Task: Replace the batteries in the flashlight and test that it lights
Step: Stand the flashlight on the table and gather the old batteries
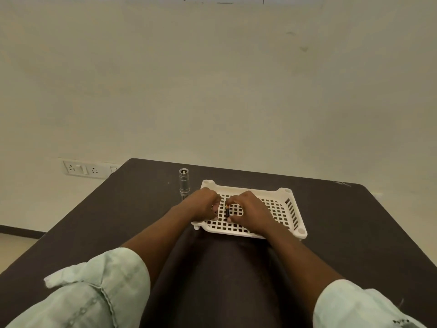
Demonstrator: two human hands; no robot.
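While right hand (pixel 248 210) grip pinches battery (pixel 227 212) lengthwise toward wall, left hand (pixel 203 204) curled.

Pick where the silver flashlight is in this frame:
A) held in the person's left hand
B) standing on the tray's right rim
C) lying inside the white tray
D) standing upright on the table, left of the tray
D: the flashlight stands upright on the dark table, just left of the white tray, while both hands work over the tray.
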